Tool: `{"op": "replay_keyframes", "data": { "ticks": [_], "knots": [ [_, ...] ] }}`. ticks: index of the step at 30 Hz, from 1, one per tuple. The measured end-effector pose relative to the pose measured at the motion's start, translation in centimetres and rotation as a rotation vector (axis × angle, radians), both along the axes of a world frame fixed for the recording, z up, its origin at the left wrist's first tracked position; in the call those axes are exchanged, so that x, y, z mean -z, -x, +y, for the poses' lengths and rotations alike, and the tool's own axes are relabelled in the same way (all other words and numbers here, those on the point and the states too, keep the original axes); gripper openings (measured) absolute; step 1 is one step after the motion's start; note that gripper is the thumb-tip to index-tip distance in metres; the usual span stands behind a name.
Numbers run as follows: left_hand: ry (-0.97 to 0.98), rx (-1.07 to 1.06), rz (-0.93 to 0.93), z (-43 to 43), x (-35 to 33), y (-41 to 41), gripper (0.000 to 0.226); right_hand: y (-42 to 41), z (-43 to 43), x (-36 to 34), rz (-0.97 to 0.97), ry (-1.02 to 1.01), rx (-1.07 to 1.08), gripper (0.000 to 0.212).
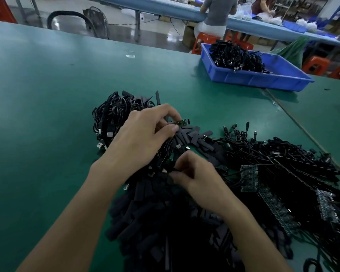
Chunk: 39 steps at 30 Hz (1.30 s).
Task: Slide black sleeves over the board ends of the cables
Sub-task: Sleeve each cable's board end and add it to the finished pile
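Nearest the viewer, a pile of black sleeves (155, 222) lies on the green table (47, 95), running from the near edge up between the two forearms. At the pile's far end, the right hand (196, 173) is curled, thumb and fingertips pinched together on a black piece (170, 180). Motion blur hides whether this is a sleeve or a cable. To the right, a heap of black cables (292, 158) spreads toward the right edge, and their bare green boards (248, 178) lie side by side in rows at its near side. Farther in and just left of the right hand, the left hand (143, 134) is clamped on cables. Thumb and fingers hold one small board (182, 122), which sticks out to the right of the fingertips with no sleeve on it, above loose sleeves on the table. The two hands are close but not touching. Behind the left hand lies a coiled bundle (112, 112) of cables with sleeves among them and silver plugs showing at its left side. Far right, a blue bin (263, 79) stands on the table and holds more black cables (236, 55), piled toward its far left corner. Beyond the table, a person (216, 14) sits on a red stool (203, 39) at a second bench (165, 8), back to the viewer.
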<state>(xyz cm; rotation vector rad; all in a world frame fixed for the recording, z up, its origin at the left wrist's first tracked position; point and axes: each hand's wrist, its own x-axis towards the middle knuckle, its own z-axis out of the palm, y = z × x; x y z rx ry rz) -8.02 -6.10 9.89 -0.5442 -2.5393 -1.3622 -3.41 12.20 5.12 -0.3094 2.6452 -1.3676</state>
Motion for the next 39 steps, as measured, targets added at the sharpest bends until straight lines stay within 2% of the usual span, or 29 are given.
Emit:
{"op": "replay_keyframes", "data": {
  "ticks": [6,13,17,20,25,37,39],
  "knots": [
    [0.012,0.001,-0.005,0.3,0.2,-0.1,0.014,-0.1,1.4,-0.1,0.168,0.245,0.260,0.028],
    [-0.004,0.010,-0.094,0.9,0.3,-0.2,0.021,0.0,2.1,-1.3,0.268,0.357,0.354,0.018],
    [-0.016,0.064,-0.196,0.6,0.6,0.2,0.033,-0.1,2.1,-2.1,0.338,0.427,0.366,0.021],
    [-0.028,0.104,-0.215,0.4,0.6,0.2,0.035,-0.1,1.9,-2.4,0.373,0.433,0.382,0.020],
    [-0.130,0.167,-0.227,0.6,0.3,0.0,0.022,0.1,1.5,-2.8,0.430,0.444,0.371,0.017],
    [-0.236,0.173,-0.269,1.1,-0.2,-0.3,0.018,0.2,0.5,-2.9,0.483,0.392,0.452,0.013],
    [-0.240,0.175,-0.278,1.2,-0.2,-0.4,0.018,0.1,0.3,-3.0,0.485,0.400,0.461,0.018]
  ]
}}
